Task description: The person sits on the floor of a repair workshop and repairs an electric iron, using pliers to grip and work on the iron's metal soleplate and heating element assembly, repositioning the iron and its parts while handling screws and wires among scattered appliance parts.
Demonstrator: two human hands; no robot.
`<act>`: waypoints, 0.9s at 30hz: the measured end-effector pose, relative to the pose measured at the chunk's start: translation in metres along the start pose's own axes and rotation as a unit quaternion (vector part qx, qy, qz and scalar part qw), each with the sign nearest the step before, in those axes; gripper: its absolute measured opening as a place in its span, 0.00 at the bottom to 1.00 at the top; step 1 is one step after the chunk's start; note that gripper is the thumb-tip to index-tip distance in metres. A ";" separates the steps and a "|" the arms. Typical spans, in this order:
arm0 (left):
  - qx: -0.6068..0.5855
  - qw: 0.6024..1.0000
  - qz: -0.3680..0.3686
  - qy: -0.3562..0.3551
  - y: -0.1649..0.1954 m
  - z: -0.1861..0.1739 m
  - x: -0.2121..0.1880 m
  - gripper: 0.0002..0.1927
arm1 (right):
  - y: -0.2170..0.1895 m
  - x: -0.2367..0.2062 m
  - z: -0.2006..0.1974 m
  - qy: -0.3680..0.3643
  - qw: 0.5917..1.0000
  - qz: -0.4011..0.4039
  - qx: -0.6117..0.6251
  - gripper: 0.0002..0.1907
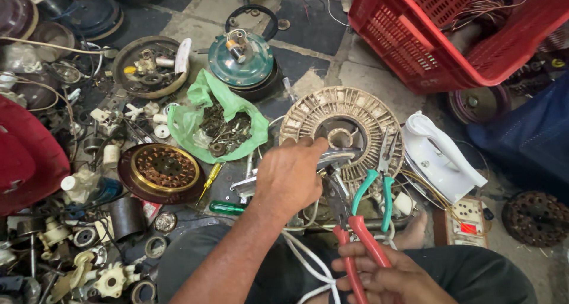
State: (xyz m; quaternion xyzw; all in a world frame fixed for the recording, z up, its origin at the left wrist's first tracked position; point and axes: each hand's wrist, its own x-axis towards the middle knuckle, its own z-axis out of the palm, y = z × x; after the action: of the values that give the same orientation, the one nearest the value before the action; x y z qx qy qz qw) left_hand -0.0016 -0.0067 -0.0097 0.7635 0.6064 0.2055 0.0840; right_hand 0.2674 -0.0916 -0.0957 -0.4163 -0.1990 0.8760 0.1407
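While the left hand [290,176] presses down, ungripping, steadying the ribbed round casing [342,129], the right hand [388,277] clasps red-handled pliers [349,233].

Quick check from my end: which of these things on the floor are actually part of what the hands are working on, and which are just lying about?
In hand:
left hand on the round finned motor housing
right hand gripping the red-handled pliers

Lying about:
green-handled pliers
green bag of metal bits
copper-wound stator
white iron
red crate
green screwdriver
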 end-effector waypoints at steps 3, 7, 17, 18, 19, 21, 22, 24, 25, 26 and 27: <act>-0.005 1.000 0.010 0.015 0.000 0.001 0.000 0.20 | -0.005 0.000 0.004 -0.017 1.000 0.015 0.015 0.39; -0.010 1.000 0.004 0.010 -0.001 0.001 0.000 0.19 | 0.000 0.003 -0.002 -0.040 0.997 -0.045 0.042 0.33; -0.022 1.000 -0.015 -0.006 -0.001 -0.006 0.004 0.22 | 0.051 0.012 -0.036 0.261 0.626 -0.323 -0.660 0.39; -0.027 0.999 -0.021 -0.008 0.000 -0.006 0.003 0.22 | 0.056 0.011 -0.042 0.253 0.643 -0.331 -0.642 0.38; -0.023 0.999 -0.026 -0.008 0.001 -0.006 0.004 0.22 | 0.061 0.010 -0.048 0.246 0.659 -0.341 -0.623 0.36; -0.011 0.999 -0.036 -0.011 0.003 -0.004 0.003 0.22 | 0.069 0.009 -0.056 0.252 0.663 -0.350 -0.612 0.33; -0.010 0.999 -0.039 -0.009 0.004 -0.003 0.003 0.22 | 0.073 0.007 -0.058 0.256 0.661 -0.356 -0.609 0.31; -0.007 0.999 -0.046 -0.006 0.005 -0.002 0.002 0.22 | 0.075 0.003 -0.054 0.263 0.651 -0.365 -0.611 0.28; -0.008 0.999 -0.050 -0.007 0.004 -0.002 0.003 0.21 | 0.074 -0.001 -0.047 0.268 0.646 -0.371 -0.611 0.27; -0.007 0.999 -0.054 -0.006 0.003 -0.002 0.004 0.21 | 0.070 -0.005 -0.038 0.276 0.639 -0.386 -0.606 0.25; -0.006 0.998 -0.058 -0.009 0.002 -0.002 0.004 0.21 | 0.065 -0.009 -0.026 0.286 0.629 -0.403 -0.600 0.24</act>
State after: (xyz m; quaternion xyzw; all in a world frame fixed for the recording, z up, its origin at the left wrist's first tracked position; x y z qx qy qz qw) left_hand 0.0005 -0.0035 -0.0064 0.7282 0.6477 0.1975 0.1057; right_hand 0.2876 -0.1469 -0.1349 -0.5165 -0.7783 0.2561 0.2489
